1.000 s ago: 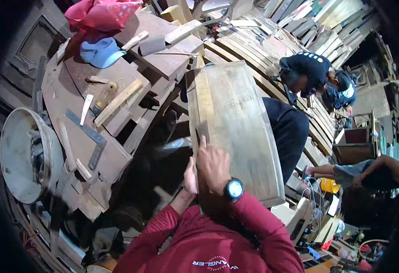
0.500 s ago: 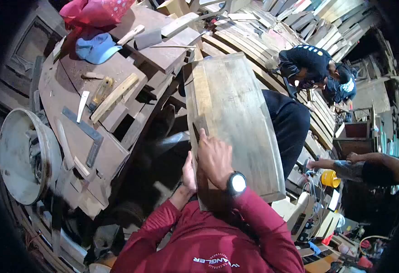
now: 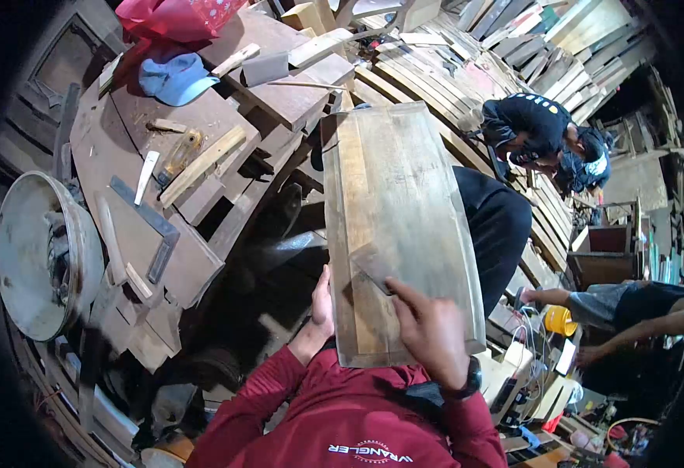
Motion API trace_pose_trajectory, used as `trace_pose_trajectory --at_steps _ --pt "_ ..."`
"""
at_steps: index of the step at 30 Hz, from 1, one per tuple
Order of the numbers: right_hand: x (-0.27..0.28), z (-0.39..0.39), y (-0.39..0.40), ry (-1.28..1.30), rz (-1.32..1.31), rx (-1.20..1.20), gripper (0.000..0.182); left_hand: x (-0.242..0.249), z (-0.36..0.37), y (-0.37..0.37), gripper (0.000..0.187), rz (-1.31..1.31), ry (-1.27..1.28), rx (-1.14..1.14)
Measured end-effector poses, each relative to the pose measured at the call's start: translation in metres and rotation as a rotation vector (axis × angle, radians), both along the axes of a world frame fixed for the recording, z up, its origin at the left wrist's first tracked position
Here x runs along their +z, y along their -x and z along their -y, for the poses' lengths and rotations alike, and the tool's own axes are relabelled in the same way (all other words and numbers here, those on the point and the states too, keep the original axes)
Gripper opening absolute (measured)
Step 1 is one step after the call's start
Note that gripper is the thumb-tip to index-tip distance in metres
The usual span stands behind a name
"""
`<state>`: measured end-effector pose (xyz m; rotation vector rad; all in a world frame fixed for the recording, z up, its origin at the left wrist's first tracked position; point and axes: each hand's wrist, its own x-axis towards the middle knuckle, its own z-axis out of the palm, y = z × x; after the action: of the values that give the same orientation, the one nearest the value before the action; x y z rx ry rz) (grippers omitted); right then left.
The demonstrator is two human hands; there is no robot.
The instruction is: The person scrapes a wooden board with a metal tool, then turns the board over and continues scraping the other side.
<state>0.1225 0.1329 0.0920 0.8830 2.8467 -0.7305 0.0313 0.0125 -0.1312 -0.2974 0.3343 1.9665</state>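
Workshop, dim; wooden board (image 3: 416, 203) mid-frame

Right hand (image 3: 435, 331), right of centre: fingertips at near corner of thin dark plate (image 3: 371, 263) lying on board; cannot tell pinch from press. Left hand (image 3: 322, 306), lower centre: at board's left edge; cannot tell whether gripping. Possible gouge from tilted plate corner; possible board slip from weak left-hand bracing.

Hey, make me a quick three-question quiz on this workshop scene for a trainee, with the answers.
1. Multiple choice: the left hand is at the edge of which thing?
A) yellow bucket
B) wooden board
C) white basin

2. True or false: the right hand is over the bench.

3. Fill in the blank: a blue ____ lies on the bench.

Key:
1. B
2. False; the right hand is over the wooden board.
3. cap
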Motion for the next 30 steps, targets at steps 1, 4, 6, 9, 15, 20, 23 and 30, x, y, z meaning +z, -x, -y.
trace_pose_trajectory --at_steps 1,4,6,9,15,20,23,30 --pt "0.007 -0.006 -0.005 0.047 -0.065 -0.081 0.032 -0.015 0.001 -0.002 0.059 0.027 0.069 -0.005" --pt "0.018 -0.028 -0.02 0.043 -0.195 -0.263 0.026 0.001 -0.003 -0.001 0.059 -0.147 0.133 0.056" --pt "0.03 -0.041 -0.025 0.094 -0.268 -0.4 0.026 0.018 -0.007 0.001 0.061 -0.116 0.129 0.047" --pt "0.036 -0.064 -0.031 0.042 -0.351 -0.443 0.027 0.022 -0.005 0.003 0.064 -0.126 0.164 -0.01" --pt "0.046 -0.095 -0.04 0.157 -0.401 -0.514 0.028 0.025 -0.006 0.006 0.066 -0.082 0.232 -0.052" --pt "0.028 -0.106 -0.046 0.126 -0.405 -0.466 0.028 0.015 -0.003 0.004 0.062 -0.031 0.227 -0.03" --pt "0.026 -0.096 -0.046 0.16 -0.39 -0.46 0.028 0.018 -0.005 0.002 0.062 -0.085 0.233 -0.005" --pt "0.033 -0.078 -0.051 0.082 -0.25 -0.339 0.027 0.004 -0.001 0.001 0.061 -0.007 0.129 -0.008"
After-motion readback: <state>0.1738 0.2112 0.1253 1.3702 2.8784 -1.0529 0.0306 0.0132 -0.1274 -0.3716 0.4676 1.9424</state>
